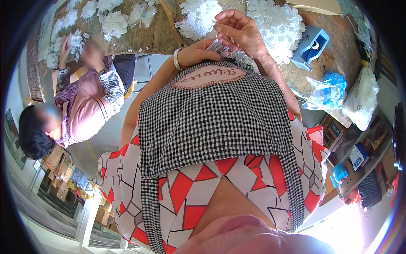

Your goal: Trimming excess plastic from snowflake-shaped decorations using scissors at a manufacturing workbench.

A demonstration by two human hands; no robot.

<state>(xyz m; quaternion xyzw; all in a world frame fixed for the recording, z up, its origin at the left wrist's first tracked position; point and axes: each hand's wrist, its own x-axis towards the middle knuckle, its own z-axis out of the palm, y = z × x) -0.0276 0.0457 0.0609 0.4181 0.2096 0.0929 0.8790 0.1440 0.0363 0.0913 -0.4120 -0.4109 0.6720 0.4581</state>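
My left hand, with a silver bangle at the wrist, is closed around a small bundle of silvery-white pieces just above my checked apron. My right hand hovers right over it, thumb and forefinger pinched on what looks like a thin pale string coming off the bundle. Both hands are at the near edge of a wooden table. White snowflake ornaments lie just beyond them, one pile to the left and a bigger heap to the right.
A blue tape dispenser sits right of the heap, with a blue-filled plastic bag and a white bag further right. At the left a seated person in a pink apron handles more snowflakes. Cardboard boxes stand on the floor.
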